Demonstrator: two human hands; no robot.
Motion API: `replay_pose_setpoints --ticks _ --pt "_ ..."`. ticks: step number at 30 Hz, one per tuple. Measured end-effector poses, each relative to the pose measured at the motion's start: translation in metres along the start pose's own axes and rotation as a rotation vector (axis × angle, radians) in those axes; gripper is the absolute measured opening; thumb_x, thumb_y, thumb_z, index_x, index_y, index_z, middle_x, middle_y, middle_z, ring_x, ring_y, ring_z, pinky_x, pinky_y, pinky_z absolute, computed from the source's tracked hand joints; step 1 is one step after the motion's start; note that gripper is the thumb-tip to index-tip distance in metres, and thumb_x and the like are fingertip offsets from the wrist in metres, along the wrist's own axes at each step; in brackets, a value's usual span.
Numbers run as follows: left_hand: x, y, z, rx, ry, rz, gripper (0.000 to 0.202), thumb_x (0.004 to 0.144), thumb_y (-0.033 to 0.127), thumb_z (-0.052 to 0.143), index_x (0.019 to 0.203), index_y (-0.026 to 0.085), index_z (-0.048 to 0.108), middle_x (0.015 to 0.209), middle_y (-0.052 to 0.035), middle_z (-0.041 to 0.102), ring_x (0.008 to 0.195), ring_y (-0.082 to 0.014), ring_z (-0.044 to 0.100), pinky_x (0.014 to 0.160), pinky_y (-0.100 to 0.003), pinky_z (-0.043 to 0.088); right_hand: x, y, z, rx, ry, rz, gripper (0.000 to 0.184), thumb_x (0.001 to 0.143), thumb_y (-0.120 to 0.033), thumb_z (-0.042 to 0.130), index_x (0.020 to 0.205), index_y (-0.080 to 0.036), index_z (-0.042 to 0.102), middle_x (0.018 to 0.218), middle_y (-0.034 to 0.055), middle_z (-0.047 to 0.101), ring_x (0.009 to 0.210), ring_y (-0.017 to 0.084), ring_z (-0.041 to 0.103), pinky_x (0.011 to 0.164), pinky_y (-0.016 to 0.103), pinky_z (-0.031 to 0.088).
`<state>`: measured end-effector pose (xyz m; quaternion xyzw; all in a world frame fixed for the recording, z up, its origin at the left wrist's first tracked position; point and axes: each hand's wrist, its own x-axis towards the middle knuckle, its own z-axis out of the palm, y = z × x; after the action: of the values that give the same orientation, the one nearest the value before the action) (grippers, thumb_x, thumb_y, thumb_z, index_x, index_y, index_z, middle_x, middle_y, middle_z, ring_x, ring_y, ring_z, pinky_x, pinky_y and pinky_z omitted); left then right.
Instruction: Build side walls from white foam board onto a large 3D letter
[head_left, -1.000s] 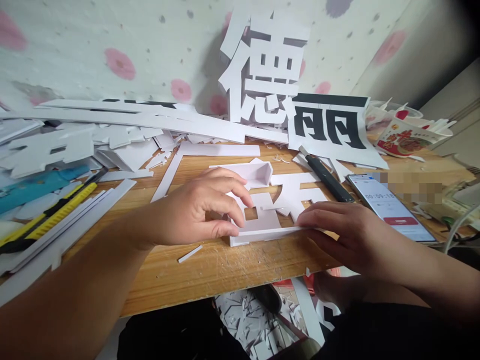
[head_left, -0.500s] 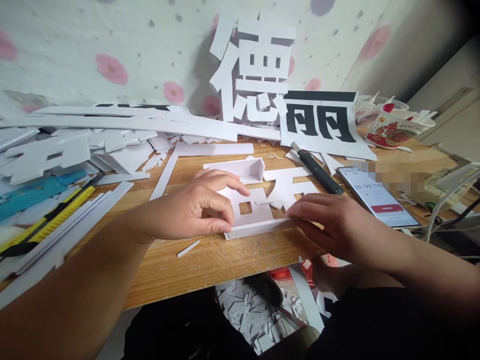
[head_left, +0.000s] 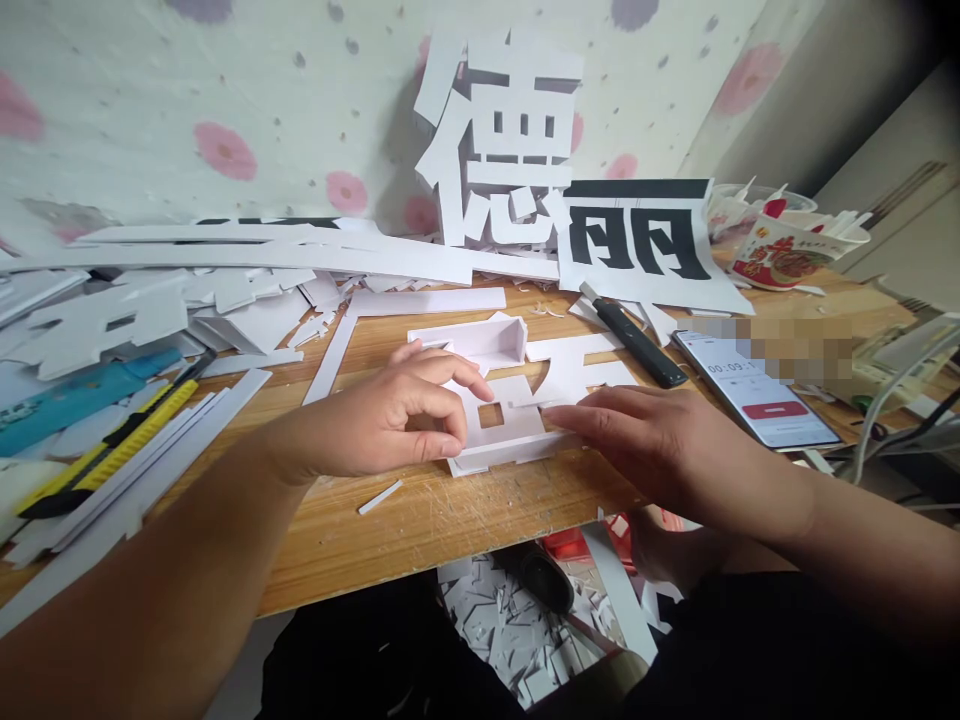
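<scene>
In the head view a white cut-out character piece (head_left: 514,392), apparently foam board, lies on the table with square openings in it. A narrow white strip (head_left: 499,455) stands on edge along its near side. My left hand (head_left: 394,410) pinches the strip's left end between thumb and a bent finger, its index finger arched above the board. My right hand (head_left: 645,435) is closed over the strip's right part, fingers reaching past it onto the board; its thumb is mostly hidden. Behind, an upright-walled white section (head_left: 487,340) rises at the board's far side.
White scraps and long strips (head_left: 262,250) pile up at left, beside a yellow cutter (head_left: 112,445). A black pen-like tool (head_left: 637,340), a phone (head_left: 757,390) and a printed sheet (head_left: 637,240) lie right. A built white character (head_left: 517,130) leans on the wall. Below is a bin of scraps (head_left: 502,620).
My right hand's fingertips have slid left along the strip, further over the board. My left hand stays at the strip's left end. The view has shifted slightly.
</scene>
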<state>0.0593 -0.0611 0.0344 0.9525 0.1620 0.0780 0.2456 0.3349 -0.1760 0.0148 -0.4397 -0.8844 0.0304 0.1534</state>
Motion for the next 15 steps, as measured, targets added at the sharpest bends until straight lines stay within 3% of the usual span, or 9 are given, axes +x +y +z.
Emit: replay_pose_setpoints --ticks 8,11,15 --pt "0.0004 0.0004 -0.0003 0.022 -0.002 -0.064 0.020 0.088 0.038 0.054 0.084 0.026 0.069 0.127 -0.0033 0.057 0.126 -0.0231 0.043 0.114 -0.048 0.018 -0.0013 0.0072 0.0034 -0.215 -0.092 -0.013 0.045 0.094 -0.016 0.041 0.138 -0.024 0.046 0.095 0.0067 0.062 0.071 0.016 0.058 0.061 0.027 0.045" --pt "0.0004 0.0018 -0.0013 0.016 0.003 -0.078 0.020 0.088 0.038 0.054 0.090 0.026 0.069 0.128 -0.0039 0.056 0.126 -0.0227 0.043 0.114 -0.047 0.019 -0.0031 0.0080 0.0062 -0.254 -0.103 -0.019 0.044 0.096 -0.034 0.043 0.138 -0.022 0.046 0.097 0.0079 0.059 0.067 0.015 0.056 0.058 0.028 0.045" --pt "0.0000 0.0017 -0.0015 0.022 0.014 -0.058 0.019 0.088 0.039 0.054 0.093 0.027 0.069 0.129 -0.0030 0.056 0.127 -0.0226 0.042 0.114 -0.047 0.020 -0.0058 0.0044 0.0065 -0.174 -0.175 -0.014 0.079 0.080 -0.063 0.057 0.142 -0.016 0.041 0.106 0.0127 0.056 0.078 0.022 0.058 0.066 0.036 0.050"
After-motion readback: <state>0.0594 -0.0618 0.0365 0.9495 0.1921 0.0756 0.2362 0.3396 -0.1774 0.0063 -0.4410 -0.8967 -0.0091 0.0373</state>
